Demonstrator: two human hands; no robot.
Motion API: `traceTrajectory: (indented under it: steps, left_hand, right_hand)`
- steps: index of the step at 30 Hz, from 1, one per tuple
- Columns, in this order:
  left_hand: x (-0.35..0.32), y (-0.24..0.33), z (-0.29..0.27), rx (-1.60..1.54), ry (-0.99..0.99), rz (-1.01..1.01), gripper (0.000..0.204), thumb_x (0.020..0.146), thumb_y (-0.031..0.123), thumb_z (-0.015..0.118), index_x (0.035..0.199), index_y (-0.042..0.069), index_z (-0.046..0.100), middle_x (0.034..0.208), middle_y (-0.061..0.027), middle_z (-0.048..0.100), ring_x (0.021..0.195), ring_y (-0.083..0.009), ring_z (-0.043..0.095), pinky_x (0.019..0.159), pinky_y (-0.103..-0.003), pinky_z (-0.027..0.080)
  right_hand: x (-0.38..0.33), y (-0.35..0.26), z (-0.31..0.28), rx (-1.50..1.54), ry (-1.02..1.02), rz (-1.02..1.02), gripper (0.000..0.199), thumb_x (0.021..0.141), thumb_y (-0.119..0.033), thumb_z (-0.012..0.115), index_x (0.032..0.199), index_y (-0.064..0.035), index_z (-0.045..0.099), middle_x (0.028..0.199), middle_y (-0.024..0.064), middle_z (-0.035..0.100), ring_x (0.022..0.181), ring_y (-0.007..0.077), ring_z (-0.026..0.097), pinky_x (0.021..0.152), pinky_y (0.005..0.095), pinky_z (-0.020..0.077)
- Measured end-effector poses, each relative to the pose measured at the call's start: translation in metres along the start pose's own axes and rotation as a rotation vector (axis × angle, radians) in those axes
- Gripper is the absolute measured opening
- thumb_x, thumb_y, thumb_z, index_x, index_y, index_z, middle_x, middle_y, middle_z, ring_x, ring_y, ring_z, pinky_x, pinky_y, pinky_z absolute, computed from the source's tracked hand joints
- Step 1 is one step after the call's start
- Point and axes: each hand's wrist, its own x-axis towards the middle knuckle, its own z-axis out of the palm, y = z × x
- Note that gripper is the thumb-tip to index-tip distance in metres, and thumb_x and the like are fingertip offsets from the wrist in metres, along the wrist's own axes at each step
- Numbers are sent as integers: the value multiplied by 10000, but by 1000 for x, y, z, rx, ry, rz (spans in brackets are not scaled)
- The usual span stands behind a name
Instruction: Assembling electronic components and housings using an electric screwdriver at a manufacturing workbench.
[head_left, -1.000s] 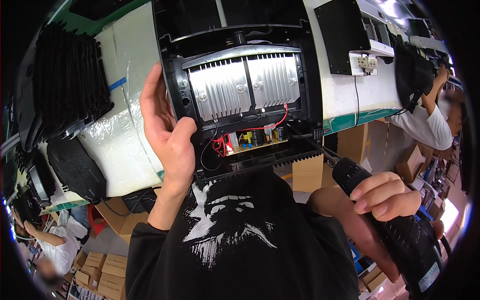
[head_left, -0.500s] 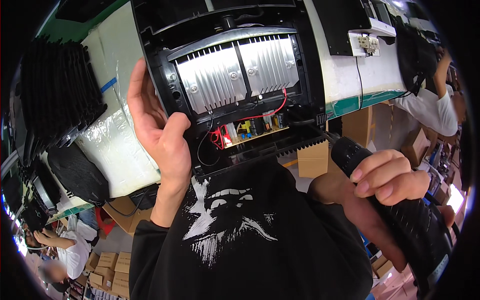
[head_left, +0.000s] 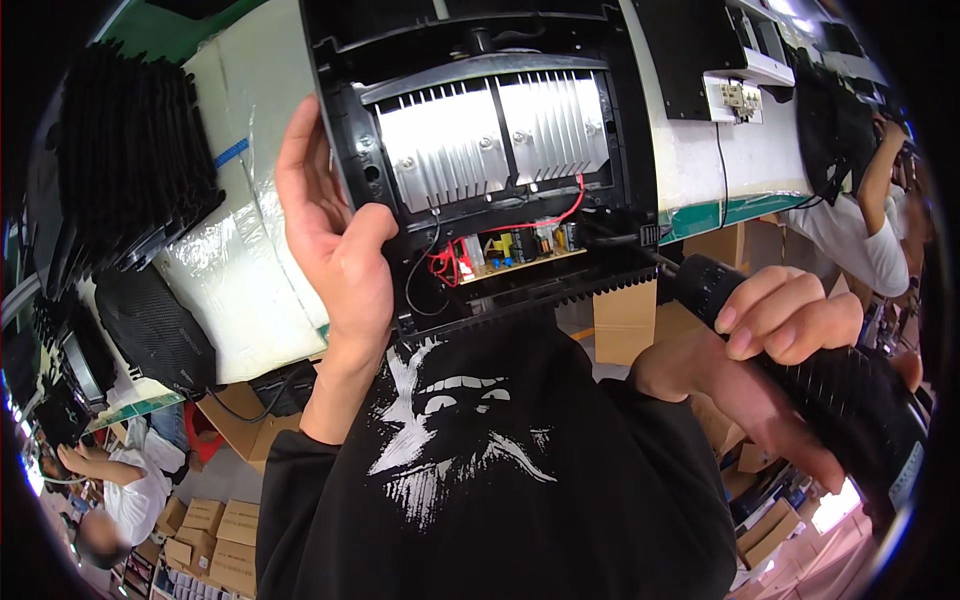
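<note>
The left hand [head_left: 352,262] clamps the rectangular black plastic housing [head_left: 455,220] overhanging the white table [head_left: 262,228]; the right hand [head_left: 790,318] grips the cylindrical black power screwdriver [head_left: 815,390], now nearer the housing's right corner (bit contact unclear), bringing work there.

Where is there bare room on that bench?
Film-covered white benchtop between the stacked black parts and the left hand, bare but for a blue strip; also a smaller patch between the open case and the cord. The far left is crowded with those parts.
</note>
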Motion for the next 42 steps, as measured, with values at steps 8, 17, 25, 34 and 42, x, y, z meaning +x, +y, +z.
traceTrajectory:
  steps: [8,17,25,34,42]
  left_hand:
    - [-1,-2,-2,29,-1,22,833,502,-80,399,1331,-51,323,1384,-174,337,1324,-246,275,1077,-288,192]
    - [-2,2,2,55,14,-28,803,531,-80,382,1329,-62,299,1329,-191,384,1260,-259,359,1059,-300,229]
    - [-2,3,2,81,35,-30,814,527,-78,378,1337,-59,298,1345,-186,373,1277,-254,342,1059,-289,217]
    - [-1,5,5,148,41,-43,818,526,-73,375,1340,-50,300,1344,-189,376,1274,-250,348,1051,-281,233]
    - [0,3,2,69,36,-26,810,528,-76,382,1334,-43,312,1325,-187,394,1242,-247,380,1034,-273,255]
  right_hand:
    - [25,-74,-50,398,58,-152,493,663,-487,731,576,-105,432,558,-30,466,422,69,467,450,201,439]
    - [59,-56,-159,-312,512,-481,847,695,-830,333,857,-12,481,643,88,472,481,191,421,493,310,376]
    - [68,-3,-191,-497,621,-324,894,676,-870,185,659,-29,487,596,95,508,487,223,484,541,337,437]
    - [89,8,-213,-189,200,-113,858,733,-812,225,721,-10,530,640,109,526,541,224,487,556,345,398]
    - [175,59,-139,-434,456,195,459,861,-494,452,697,-68,495,545,52,478,420,155,451,402,258,357]
